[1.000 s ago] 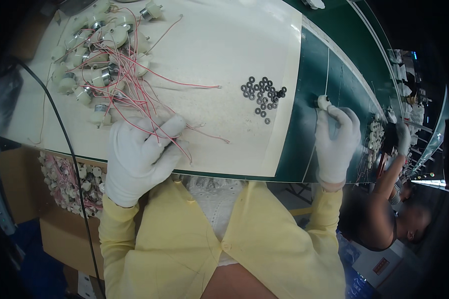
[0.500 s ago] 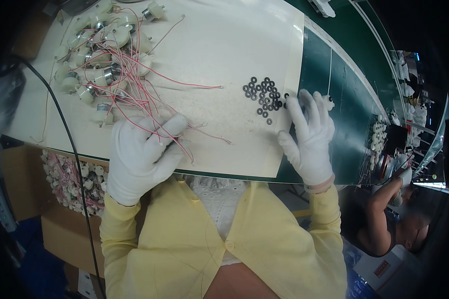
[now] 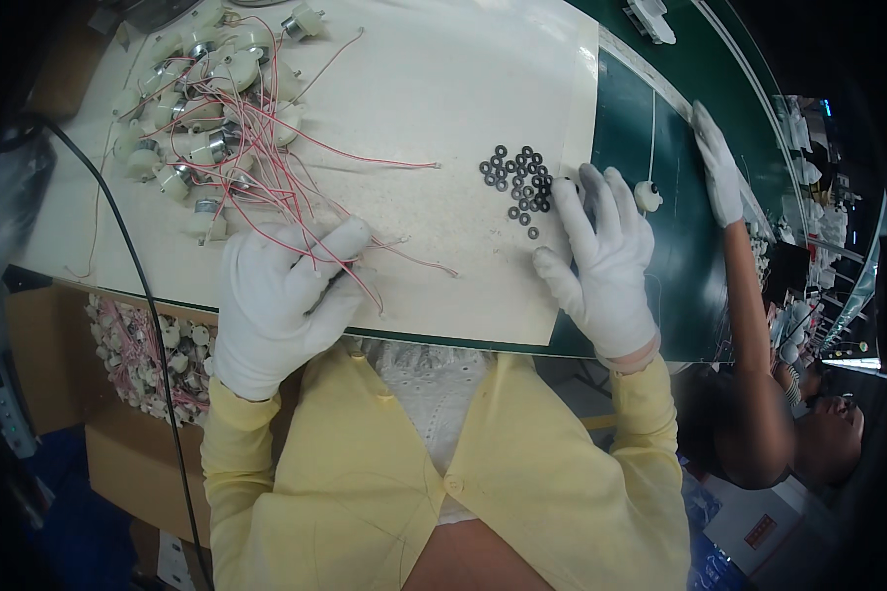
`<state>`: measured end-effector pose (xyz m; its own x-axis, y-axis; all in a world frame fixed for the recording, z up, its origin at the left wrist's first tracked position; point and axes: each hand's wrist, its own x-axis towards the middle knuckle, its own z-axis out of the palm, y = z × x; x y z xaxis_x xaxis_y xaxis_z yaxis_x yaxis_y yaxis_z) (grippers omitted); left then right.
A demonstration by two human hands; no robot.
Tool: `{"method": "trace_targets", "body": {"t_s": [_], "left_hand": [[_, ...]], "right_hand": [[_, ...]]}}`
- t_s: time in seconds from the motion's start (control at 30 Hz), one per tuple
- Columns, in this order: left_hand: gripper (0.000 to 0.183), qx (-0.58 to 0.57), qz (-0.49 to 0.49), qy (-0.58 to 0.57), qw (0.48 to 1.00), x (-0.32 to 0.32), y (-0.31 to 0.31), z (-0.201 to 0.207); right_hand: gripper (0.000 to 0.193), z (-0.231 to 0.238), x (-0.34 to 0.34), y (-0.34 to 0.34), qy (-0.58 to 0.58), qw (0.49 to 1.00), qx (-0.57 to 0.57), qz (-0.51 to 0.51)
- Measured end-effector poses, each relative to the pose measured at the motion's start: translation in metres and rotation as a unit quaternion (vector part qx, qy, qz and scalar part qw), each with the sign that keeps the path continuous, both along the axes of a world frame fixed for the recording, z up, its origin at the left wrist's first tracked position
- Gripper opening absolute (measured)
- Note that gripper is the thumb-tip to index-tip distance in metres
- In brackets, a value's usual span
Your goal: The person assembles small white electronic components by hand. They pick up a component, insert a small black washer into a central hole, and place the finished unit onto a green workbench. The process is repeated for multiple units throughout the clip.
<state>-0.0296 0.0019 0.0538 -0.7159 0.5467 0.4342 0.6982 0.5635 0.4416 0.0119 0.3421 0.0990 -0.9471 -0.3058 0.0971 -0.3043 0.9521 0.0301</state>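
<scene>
My left hand [image 3: 284, 300], in a white glove, rests near the table's front edge with its fingers curled. Thin red and white wires [image 3: 310, 258] cross over its fingers; whatever lies inside the grasp is hidden. Beyond it is a heap of small motors [image 3: 207, 148] with off-white plastic housings and metal cans. My right hand [image 3: 606, 261], also gloved, hovers low at the right with fingers apart. Its index fingertip is at the edge of a cluster of small dark ring washers [image 3: 515, 184]; a dark washer shows by that fingertip.
A single white plastic part [image 3: 648, 196] stands on the green tabletop [image 3: 675, 281] to the right. Another person's gloved hand [image 3: 719, 167] reaches in from the far right. An open carton of motors [image 3: 158, 360] sits below the table at left, and a black cable [image 3: 133, 246] runs past it.
My right hand has shifted slightly left, onto the edge of the washers. The other person's arm has stretched out along the table's right side. My left hand has barely moved.
</scene>
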Motion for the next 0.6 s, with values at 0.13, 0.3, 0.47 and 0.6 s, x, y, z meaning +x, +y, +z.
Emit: {"method": "trace_targets", "body": {"t_s": [0.13, 0.3, 0.47, 0.6], "left_hand": [[0.058, 0.005, -0.003, 0.000, 1.000, -0.0006, 0.0015, 0.0005], [0.057, 0.002, 0.000, -0.002, 1.000, -0.0006, 0.0023, 0.0027], [0.056, -0.016, 0.004, -0.008, 1.000, 0.0003, -0.0007, 0.0040], [0.056, 0.003, 0.002, -0.008, 1.000, -0.0003, 0.0011, 0.0014]], "right_hand": [[0.072, 0.0016, -0.0014, -0.0048, -0.016, 1.000, -0.004, 0.021], [0.071, -0.0021, 0.0007, -0.0012, -0.020, 1.000, -0.013, 0.018], [0.071, -0.0013, -0.0024, -0.0101, -0.015, 1.000, 0.011, 0.016], [0.069, 0.0007, -0.0035, -0.0008, 0.003, 1.000, -0.001, 0.019]]}}
